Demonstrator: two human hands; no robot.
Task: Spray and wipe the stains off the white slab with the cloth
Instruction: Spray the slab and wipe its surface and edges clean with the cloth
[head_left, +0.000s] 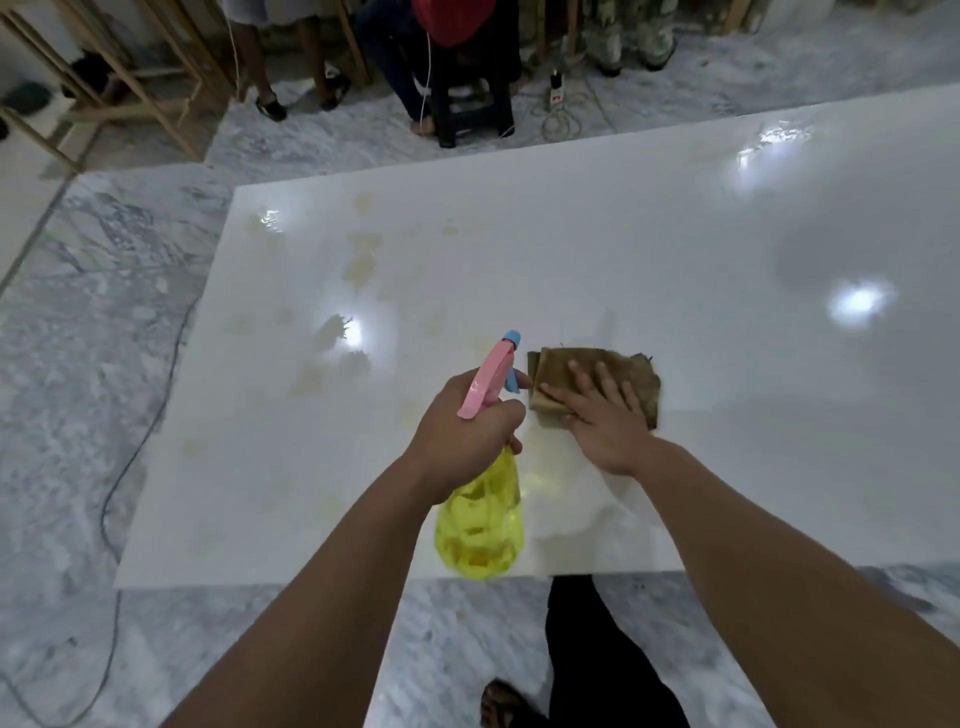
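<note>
Head view: left hand (467, 426) clamped on yellow spray bottle (480, 525), pink nozzle aimed over white slab (675, 234); right hand (605, 421) flat, fingers spread, pressing brown cloth (576, 371) onto slab beside the nozzle. Yellowish stains (361, 262) scattered ahead and left, unwiped. Advised: mist the nearest stains lightly, then wipe in overlapping strokes under even palm pressure, turning cloth to a cleaner face when soiled.

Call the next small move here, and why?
Probably squeeze the trigger: the left hand holds the spray bottle with its nozzle aimed at the yellowish stains on the left part of the white slab, none yet wiped. The right hand lies flat on the brown cloth, right of those stains, ready to sweep left afterwards.
</note>
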